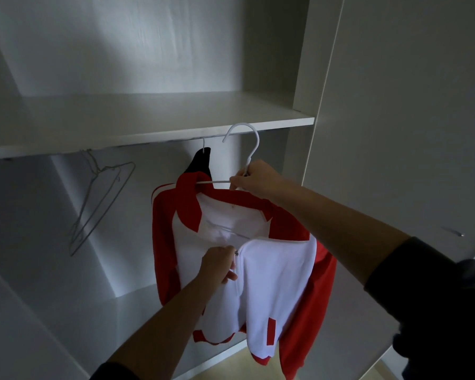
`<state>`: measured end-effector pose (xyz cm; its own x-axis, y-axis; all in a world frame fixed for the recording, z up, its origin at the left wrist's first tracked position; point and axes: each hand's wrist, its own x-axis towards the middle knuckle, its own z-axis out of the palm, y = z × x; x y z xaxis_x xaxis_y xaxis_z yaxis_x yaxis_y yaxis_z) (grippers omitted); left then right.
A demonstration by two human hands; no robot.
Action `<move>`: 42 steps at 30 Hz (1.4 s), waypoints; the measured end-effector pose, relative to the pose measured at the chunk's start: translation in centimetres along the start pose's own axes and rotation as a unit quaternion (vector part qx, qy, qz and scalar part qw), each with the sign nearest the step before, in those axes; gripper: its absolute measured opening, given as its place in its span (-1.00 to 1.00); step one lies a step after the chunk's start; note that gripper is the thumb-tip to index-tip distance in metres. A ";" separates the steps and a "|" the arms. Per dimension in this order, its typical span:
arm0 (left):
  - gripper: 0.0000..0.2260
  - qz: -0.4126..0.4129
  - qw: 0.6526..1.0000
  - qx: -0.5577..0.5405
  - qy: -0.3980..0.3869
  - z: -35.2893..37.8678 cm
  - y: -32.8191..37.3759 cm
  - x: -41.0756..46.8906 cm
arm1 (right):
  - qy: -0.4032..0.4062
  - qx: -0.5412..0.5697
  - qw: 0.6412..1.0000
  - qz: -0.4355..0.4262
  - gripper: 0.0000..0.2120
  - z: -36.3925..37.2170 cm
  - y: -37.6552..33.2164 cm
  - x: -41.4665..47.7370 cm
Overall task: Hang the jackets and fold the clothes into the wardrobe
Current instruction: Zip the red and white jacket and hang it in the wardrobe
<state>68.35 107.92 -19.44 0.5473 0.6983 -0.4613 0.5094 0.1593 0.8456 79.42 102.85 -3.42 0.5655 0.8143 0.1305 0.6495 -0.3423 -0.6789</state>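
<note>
Jacket: the red-and-white zip jacket (274,281) is of soft, smooth fabric with white body panels and red sleeves and collar; it is carried on the white hanger (244,138) in front of the hanging bay of the wardrobe (296,64).
Hanger hook: thin and rounded, seen against the front edge of the shelf (148,127).
Right hand (254,179): clamped round the hanger neck.
Left hand (220,266): fingers pinched on the jacket's front edge, beside the metal zip pull.
Black garment (202,160): hung behind the jacket.
Wire hangers (99,198): thin grey wire, hung tilted at left.

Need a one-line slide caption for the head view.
Right hand holds a white hanger carrying a red-and-white jacket while left hand grips its zippered front, below the wardrobe shelf.
</note>
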 end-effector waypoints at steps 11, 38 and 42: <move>-0.67 0.241 0.956 -0.149 -0.072 -2.1 0.5 -1.4 | -0.023 -0.014 0.999 -0.017 -0.81 2.4 1.7 0.6; -0.67 0.125 0.990 -0.019 -0.069 -5.0 0.1 -2.1 | -0.047 0.153 0.987 -0.036 -0.72 4.7 4.3 0.7; -0.67 0.164 0.985 0.040 -0.025 -5.2 -0.5 -0.8 | -0.044 0.164 0.985 -0.010 -0.76 5.2 4.3 1.5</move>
<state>64.18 110.93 -18.13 0.7224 0.6676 -0.1802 0.3483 -0.1261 0.9289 80.43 105.08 -9.94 0.4985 0.8619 0.0928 0.4526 -0.1675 -0.8758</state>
